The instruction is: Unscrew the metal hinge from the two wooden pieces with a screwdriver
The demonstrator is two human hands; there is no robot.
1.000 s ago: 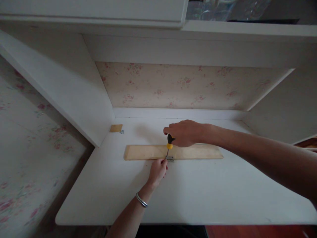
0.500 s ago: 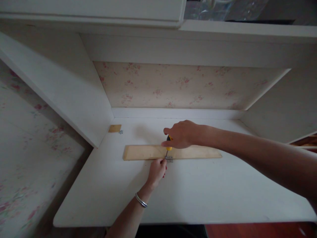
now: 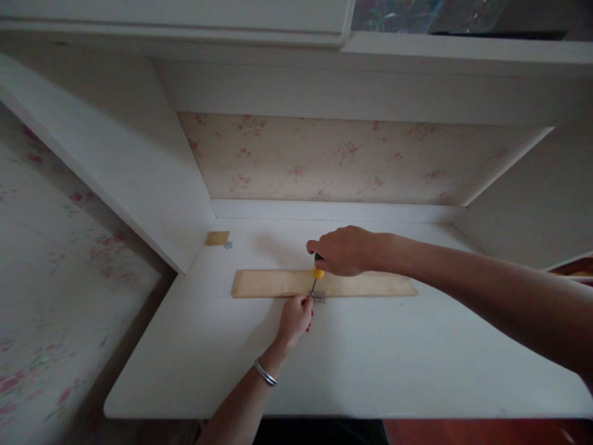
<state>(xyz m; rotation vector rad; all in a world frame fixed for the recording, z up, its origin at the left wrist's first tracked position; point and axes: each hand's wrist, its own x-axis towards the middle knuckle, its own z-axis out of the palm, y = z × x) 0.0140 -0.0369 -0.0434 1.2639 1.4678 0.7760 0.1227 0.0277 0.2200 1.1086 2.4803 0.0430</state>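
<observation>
A long pale wooden board lies flat on the white desktop, with a small metal hinge at its near edge. My right hand is closed round the yellow and black handle of a screwdriver. The shaft slants down to the left end of the hinge. Beside that tip, my left hand is closed in a pinch at the board's edge. Whatever its fingertips hold is too small to make out.
At the back left of the desktop lies a small wooden piece with some small metal screws next to it. A white side panel stands on the left. Overhead runs a white cabinet holding clear plastic items.
My right hand has shifted its grip slightly on the screwdriver, and more of the yellow handle shows. My left hand keeps its place at the hinge. The camera view has shifted a little.
</observation>
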